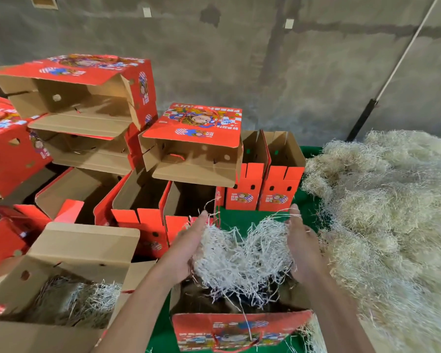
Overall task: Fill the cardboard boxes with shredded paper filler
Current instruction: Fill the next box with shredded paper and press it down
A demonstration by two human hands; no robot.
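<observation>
- Left hand [189, 247] and right hand [303, 247] are held apart, palms facing inward, pressing a clump of shredded paper [242, 258] between them; the fingers look fairly straight.
- The clump hangs directly above an open red box [239, 329] standing on the green table surface [239, 220].
- A box at lower left [61, 289] already contains filler (flaps open).
- Large heap of filler [392, 205] lies to the right, spilling across the table.
- Empty red boxes [148, 200] stand and are stacked at rear left, against a grey wall [265, 59].
</observation>
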